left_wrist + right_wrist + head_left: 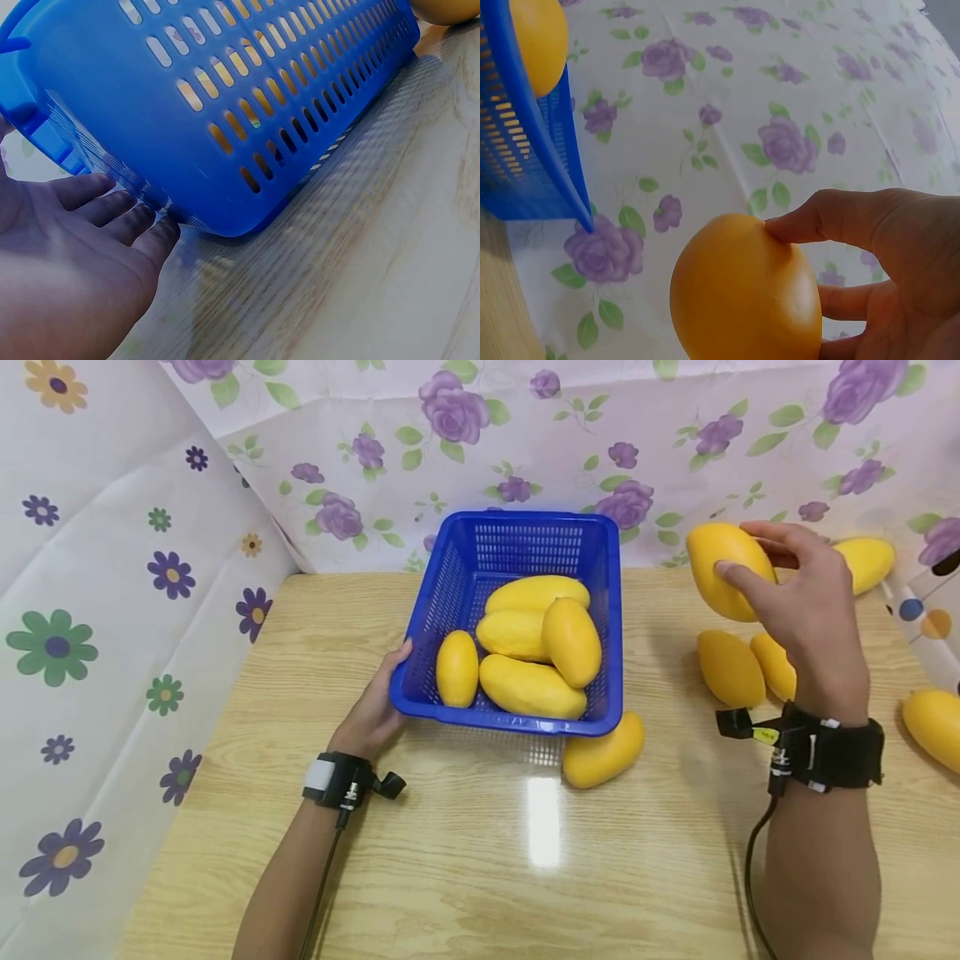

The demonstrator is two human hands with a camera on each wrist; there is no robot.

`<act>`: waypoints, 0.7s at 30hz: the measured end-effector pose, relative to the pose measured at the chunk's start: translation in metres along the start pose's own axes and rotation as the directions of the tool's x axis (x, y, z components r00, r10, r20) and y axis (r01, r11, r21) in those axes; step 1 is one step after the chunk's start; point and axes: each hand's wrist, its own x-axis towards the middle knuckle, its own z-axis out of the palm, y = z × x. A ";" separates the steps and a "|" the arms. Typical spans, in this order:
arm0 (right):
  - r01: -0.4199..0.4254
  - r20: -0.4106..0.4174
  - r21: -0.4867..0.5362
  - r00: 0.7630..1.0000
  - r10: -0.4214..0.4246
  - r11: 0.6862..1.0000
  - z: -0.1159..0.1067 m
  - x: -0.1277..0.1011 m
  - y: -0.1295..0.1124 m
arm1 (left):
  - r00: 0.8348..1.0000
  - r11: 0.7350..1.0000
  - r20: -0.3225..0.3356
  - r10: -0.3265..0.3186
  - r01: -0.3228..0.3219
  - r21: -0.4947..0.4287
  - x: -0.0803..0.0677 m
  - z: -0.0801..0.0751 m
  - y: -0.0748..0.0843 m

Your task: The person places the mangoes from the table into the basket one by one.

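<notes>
A yellow mango (723,568) is held up above the table in my right hand (806,585), with the thumb on one side and the fingers on the other. In the right wrist view the same mango (742,292) hangs before the flowered cloth, right of the basket. The blue plastic basket (506,720) stands mid-table with several mangoes (532,687) inside, one lying over others. My left hand (375,706) is at the basket's near left corner. In the left wrist view its straight fingers (120,214) touch the basket's slotted wall (187,142); most of the thumb is out of view.
One mango (607,752) lies by the basket's near right corner. Two more mangoes (731,668) are beneath my right hand, another mango (866,564) at the back right, and one mango (933,727) at the right edge. Flowered cloth (517,460) walls the wooden table (465,877).
</notes>
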 end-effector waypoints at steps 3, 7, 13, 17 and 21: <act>0.016 0.006 -0.010 1.000 -0.016 1.000 0.005 -0.003 -0.005 | 1.000 1.000 -0.004 0.000 0.000 -0.010 0.000 0.000 0.000; 0.023 0.024 -0.009 0.999 -0.023 1.000 0.011 -0.007 -0.010 | 1.000 1.000 -0.015 0.000 0.000 -0.007 -0.001 0.000 0.000; 0.055 0.050 -0.015 0.997 -0.054 0.998 0.022 -0.011 -0.016 | 1.000 1.000 -0.013 0.005 -0.005 0.008 -0.001 0.000 0.000; 0.134 0.046 -0.024 0.990 -0.133 0.991 0.031 -0.013 -0.017 | 1.000 1.000 -0.007 0.006 -0.006 0.017 -0.001 0.001 0.000; 0.200 0.044 0.010 0.979 -0.200 0.980 0.039 -0.016 -0.019 | 1.000 1.000 -0.008 0.006 -0.006 0.015 -0.001 0.001 0.000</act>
